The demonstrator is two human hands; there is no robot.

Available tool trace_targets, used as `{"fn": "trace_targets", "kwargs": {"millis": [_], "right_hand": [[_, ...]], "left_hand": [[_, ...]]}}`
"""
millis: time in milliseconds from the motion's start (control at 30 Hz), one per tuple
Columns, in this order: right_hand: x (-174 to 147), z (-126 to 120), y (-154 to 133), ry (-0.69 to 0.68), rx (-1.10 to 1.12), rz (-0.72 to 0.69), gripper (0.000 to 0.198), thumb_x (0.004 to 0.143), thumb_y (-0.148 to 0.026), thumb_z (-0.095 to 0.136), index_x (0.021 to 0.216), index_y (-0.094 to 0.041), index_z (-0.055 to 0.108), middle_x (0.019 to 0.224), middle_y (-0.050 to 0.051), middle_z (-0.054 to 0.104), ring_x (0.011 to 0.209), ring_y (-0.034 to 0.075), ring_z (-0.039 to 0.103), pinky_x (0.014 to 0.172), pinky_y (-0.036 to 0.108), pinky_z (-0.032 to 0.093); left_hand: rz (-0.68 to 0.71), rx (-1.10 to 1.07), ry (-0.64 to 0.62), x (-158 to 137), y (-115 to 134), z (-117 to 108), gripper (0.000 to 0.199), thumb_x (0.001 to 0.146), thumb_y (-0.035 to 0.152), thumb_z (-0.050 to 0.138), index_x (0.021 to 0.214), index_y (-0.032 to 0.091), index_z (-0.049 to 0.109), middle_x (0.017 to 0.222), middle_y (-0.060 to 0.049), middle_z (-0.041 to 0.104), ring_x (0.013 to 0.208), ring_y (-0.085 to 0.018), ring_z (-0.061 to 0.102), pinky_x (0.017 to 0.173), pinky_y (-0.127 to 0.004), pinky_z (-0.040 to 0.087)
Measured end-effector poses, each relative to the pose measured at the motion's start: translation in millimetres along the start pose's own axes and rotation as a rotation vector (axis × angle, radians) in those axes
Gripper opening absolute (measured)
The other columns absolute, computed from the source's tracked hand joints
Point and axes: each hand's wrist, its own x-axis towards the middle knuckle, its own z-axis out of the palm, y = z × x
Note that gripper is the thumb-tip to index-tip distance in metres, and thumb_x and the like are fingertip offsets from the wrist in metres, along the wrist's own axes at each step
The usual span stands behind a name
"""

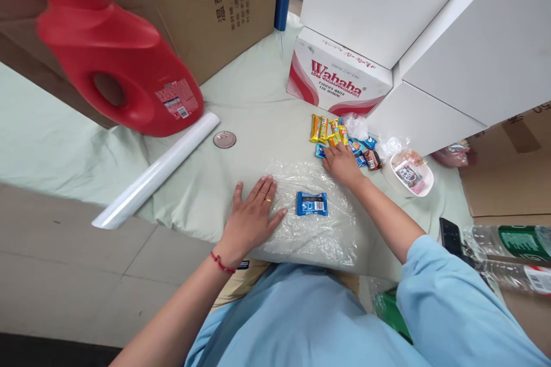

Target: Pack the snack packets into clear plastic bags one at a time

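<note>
At the far left I record a red plastic jug (142, 54) with a moulded handle, on a pale green cloth (258, 140); just beside its base a long, glossy white roll (159, 169) lies slantwise. Next lies a round, silvery disc (224, 139). From my remote post I find the left hand (249, 218) palm down at the left edge of a crinkled, clear plastic film (318, 243), thumb and little finger spread, the middle fingers close together. A blue, rectangular, shiny wrapped packet (312, 204) lies on the film between the hands, touched by neither. The right hand (344, 167) is over the near-left side of a cluster of small yellow, blue and brown snack packets (343, 134), before a white-and-red cardboard carton (340, 83); whether its fingers pinch anything, I cannot tell. Rightmost, I list a white plastic tub (395, 184) holding packets.
</note>
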Motion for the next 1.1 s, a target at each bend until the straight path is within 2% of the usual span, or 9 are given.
{"fn": "trace_targets", "kwargs": {"millis": [167, 300, 400, 533, 600, 700, 800, 933, 1100], "right_hand": [[-8.3, 4.8, 8.4, 0.113, 0.069, 0.116, 0.041, 0.108, -0.022, 0.038, 0.136, -0.010, 0.065, 0.112, 0.019, 0.074, 0.111, 0.033, 0.054, 0.098, 0.045, 0.035], [-11.3, 1.5, 38.4, 0.306, 0.242, 0.385, 0.042, 0.106, -0.024, 0.036, 0.127, -0.012, 0.070, 0.102, 0.018, 0.073, 0.102, 0.033, 0.059, 0.092, 0.043, 0.043], [-8.1, -4.9, 76.4, 0.407, 0.317, 0.518, 0.048, 0.106, -0.027, 0.029, 0.128, -0.010, 0.068, 0.109, 0.020, 0.073, 0.104, 0.033, 0.060, 0.093, 0.045, 0.047], [-12.9, -13.8, 101.6, 0.461, 0.451, 0.572, 0.040, 0.096, -0.033, 0.050, 0.124, -0.011, 0.070, 0.120, 0.021, 0.071, 0.106, 0.032, 0.063, 0.101, 0.048, 0.049], [-26.0, -18.8, 85.9, 0.430, 0.539, 0.469, 0.037, 0.095, -0.036, 0.054, 0.120, -0.015, 0.072, 0.116, 0.018, 0.073, 0.101, 0.030, 0.066, 0.098, 0.047, 0.051], [-55.8, -26.9, 32.6, 0.266, 0.720, 0.061, 0.030, 0.103, -0.039, 0.052, 0.115, -0.022, 0.074, 0.110, 0.010, 0.076, 0.101, 0.026, 0.068, 0.096, 0.045, 0.053], [-83.3, -32.0, -25.2, 0.100, 0.732, -0.257, 0.034, 0.103, -0.042, 0.062, 0.130, -0.024, 0.071, 0.129, 0.012, 0.072, 0.118, 0.029, 0.062, 0.105, 0.049, 0.049], [-99.6, -31.0, -62.6, -0.039, 0.586, -0.254, 0.048, 0.097, -0.036, 0.072, 0.142, -0.021, 0.065, 0.138, 0.014, 0.068, 0.125, 0.033, 0.053, 0.106, 0.053, 0.047], [-103.3, -28.5, -64.4, 0.003, 0.593, -0.169, 0.040, 0.099, -0.027, 0.069, 0.139, -0.020, 0.068, 0.132, 0.013, 0.070, 0.118, 0.031, 0.054, 0.102, 0.048, 0.047]], "left_hand": [[-0.003, -0.011, 0.013, 0.2, 0.0, 0.1, 0.069, 0.106, 0.050, 0.040, 0.166, 0.015, 0.034, 0.170, -0.016, 0.037, 0.158, -0.035, 0.037, 0.131, -0.070, 0.009], [-0.003, -0.015, 0.014, 0.4, -0.2, 0.9, 0.070, 0.106, 0.048, 0.040, 0.167, 0.016, 0.031, 0.170, -0.016, 0.036, 0.158, -0.035, 0.038, 0.131, -0.070, 0.009], [-0.003, -0.018, 0.015, 0.6, -0.4, 1.4, 0.070, 0.106, 0.048, 0.041, 0.168, 0.017, 0.030, 0.170, -0.016, 0.036, 0.157, -0.036, 0.038, 0.130, -0.070, 0.009], [-0.010, -0.017, 0.011, 0.6, -0.1, 1.8, 0.070, 0.107, 0.048, 0.040, 0.168, 0.016, 0.030, 0.171, -0.016, 0.035, 0.158, -0.035, 0.037, 0.131, -0.069, 0.007], [-0.011, -0.016, 0.007, 0.5, 0.3, 1.8, 0.069, 0.107, 0.049, 0.038, 0.168, 0.016, 0.030, 0.171, -0.016, 0.034, 0.159, -0.034, 0.036, 0.131, -0.068, 0.005], [-0.010, -0.014, 0.004, 0.3, 0.7, 1.5, 0.071, 0.107, 0.050, 0.038, 0.168, 0.016, 0.028, 0.171, -0.016, 0.033, 0.159, -0.033, 0.036, 0.131, -0.068, 0.004], [-0.007, -0.010, 0.000, 0.1, 0.7, 0.6, 0.075, 0.106, 0.053, 0.039, 0.169, 0.015, 0.025, 0.172, -0.017, 0.032, 0.159, -0.034, 0.035, 0.131, -0.068, 0.004], [-0.004, -0.005, -0.007, 0.6, 1.3, -0.4, 0.075, 0.106, 0.053, 0.038, 0.169, 0.015, 0.025, 0.171, -0.018, 0.032, 0.159, -0.035, 0.035, 0.131, -0.068, 0.004], [-0.007, 0.007, -0.006, 0.6, 1.1, 2.1, 0.075, 0.107, 0.054, 0.037, 0.170, 0.014, 0.023, 0.171, -0.018, 0.032, 0.159, -0.034, 0.035, 0.131, -0.067, 0.001]]}}
